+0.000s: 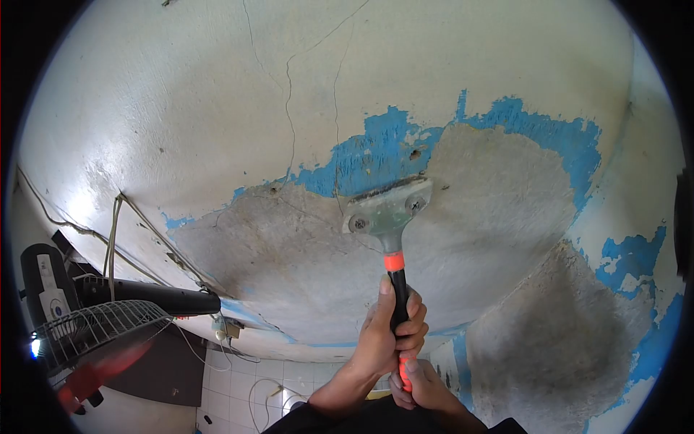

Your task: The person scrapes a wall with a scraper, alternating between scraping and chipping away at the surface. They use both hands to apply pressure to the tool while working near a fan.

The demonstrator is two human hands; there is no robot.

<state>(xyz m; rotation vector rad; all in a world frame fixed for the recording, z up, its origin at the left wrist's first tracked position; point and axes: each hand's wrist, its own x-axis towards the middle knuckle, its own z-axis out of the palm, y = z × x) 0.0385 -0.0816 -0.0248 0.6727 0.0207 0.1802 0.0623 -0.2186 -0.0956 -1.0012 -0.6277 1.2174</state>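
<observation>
Scraper stands near the middle of a painted surface, its broad grey head, fitted with two screws, spanning the lower edge of a blue paint strip. Whether the blade is actually touching cannot be told. The person's left hand is wrapped around the black length of the handle, thumb laid along it; the right hand is closed around the orange end just below.

A small dark hole sits in the blue just above the blade, and thin cracks climb through the cream paint toward the upper edge. Around and below the head spreads a bare grey patch; past a slanting seam on its right lies a second grey patch, darker in its middle. Near the left edge hangs a looped cable, and below it a fan with a wire guard and blurred red blades, well apart from the hands. A small fitting lies by the lower edge, with a dark panel and white tiles beyond.

Open room extends to both sides of the head and upward over the cream paint. Beside the fan, a pale plate carries a round blue emblem; its marks are too small to read.
</observation>
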